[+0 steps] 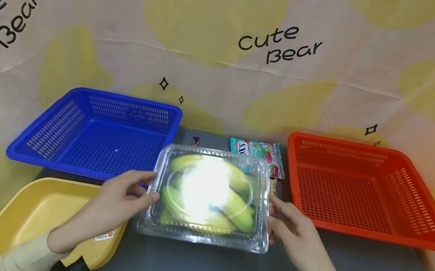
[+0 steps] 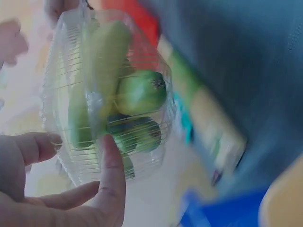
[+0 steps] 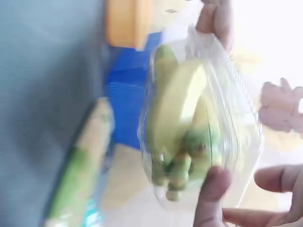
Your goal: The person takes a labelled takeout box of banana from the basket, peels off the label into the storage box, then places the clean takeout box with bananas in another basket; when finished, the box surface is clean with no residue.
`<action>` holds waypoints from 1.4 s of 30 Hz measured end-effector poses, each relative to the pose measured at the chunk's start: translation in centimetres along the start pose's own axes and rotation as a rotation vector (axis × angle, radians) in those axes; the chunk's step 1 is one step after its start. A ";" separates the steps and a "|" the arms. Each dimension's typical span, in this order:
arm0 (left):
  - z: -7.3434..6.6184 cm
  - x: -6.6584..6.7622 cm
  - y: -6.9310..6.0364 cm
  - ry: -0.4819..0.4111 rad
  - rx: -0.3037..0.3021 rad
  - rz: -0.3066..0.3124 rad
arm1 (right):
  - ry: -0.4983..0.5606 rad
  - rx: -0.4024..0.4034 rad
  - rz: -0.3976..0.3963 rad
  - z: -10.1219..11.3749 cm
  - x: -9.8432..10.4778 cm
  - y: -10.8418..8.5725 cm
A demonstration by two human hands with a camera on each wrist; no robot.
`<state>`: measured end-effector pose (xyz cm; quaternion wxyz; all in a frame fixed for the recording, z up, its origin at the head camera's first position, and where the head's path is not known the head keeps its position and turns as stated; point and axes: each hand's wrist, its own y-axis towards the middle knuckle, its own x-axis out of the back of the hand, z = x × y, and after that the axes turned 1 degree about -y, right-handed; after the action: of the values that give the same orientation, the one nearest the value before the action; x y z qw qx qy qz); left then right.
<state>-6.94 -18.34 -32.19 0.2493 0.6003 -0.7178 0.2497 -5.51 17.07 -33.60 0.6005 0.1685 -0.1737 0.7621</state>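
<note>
A clear plastic clamshell box of yellow-green bananas is held up above the dark table, its lid bright with glare. My left hand grips its left side, thumb and fingers at the edge. On the opposite side my right hand holds the box likewise. From the left wrist view, the left hand's fingers press the ribbed wall, with greenish banana ends behind it. In the right wrist view, the right thumb touches the box wall.
A blue basket stands at back left, a red basket at right. The yellow tub sits front left. Behind the box lie a teal candy bag, a small dark wrapper and a green-and-beige packet, mostly hidden from the head view.
</note>
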 end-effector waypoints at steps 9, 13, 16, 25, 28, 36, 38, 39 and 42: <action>3.2 10.0 4.1 0.096 -0.006 -0.331 | 0.315 0.276 -0.090 6.4 -6.5 9.6; 6.9 13.4 5.8 0.033 0.081 -0.389 | 0.271 0.342 -0.012 8.4 -10.9 12.7; 10.2 15.0 6.7 -0.040 0.142 -0.394 | 0.202 0.340 0.094 9.1 -13.7 14.2; 16.0 15.3 6.7 0.048 0.263 -0.314 | -0.115 0.319 0.256 8.9 -18.5 16.7; 16.4 15.3 6.7 0.137 0.267 -0.264 | -0.231 0.330 0.275 8.7 -19.1 16.9; 16.9 14.8 6.6 0.259 0.262 -0.156 | -0.555 0.405 0.278 7.9 -20.4 17.0; 16.7 14.5 6.7 0.272 0.270 -0.137 | -0.605 0.419 0.270 7.8 -20.6 17.0; 16.5 14.4 6.8 0.273 0.281 -0.118 | -0.626 0.417 0.267 7.8 -20.7 17.0; 16.2 13.7 7.2 0.285 0.311 -0.074 | -0.662 0.401 0.268 7.6 -20.9 16.9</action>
<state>-17.07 -38.00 -35.77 0.2614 0.6160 -0.6058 0.4305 -16.94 -8.11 -37.66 0.3628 0.4942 -0.2259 0.7570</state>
